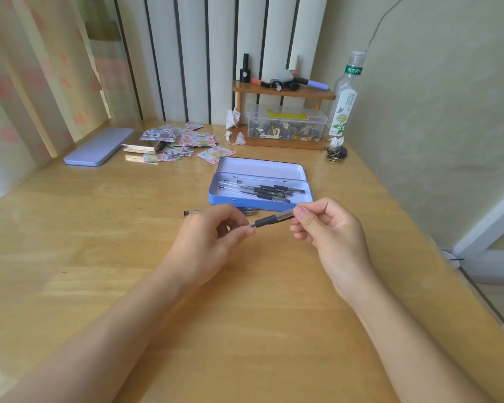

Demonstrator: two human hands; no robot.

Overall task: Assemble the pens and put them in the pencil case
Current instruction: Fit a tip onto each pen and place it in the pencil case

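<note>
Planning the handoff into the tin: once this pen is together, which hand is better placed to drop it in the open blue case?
Probably the right hand. It grips the pen by its barrel end, close to the pencil case's front right corner. The left hand only pinches the tip.

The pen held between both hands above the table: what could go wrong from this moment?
1. The pen is pinched only at its ends by the left hand and right hand; twisting it could let it slip onto the table.
2. Loose pen parts lie before the pencil case, partly hidden by the left hand, and could get knocked or forgotten.
</note>
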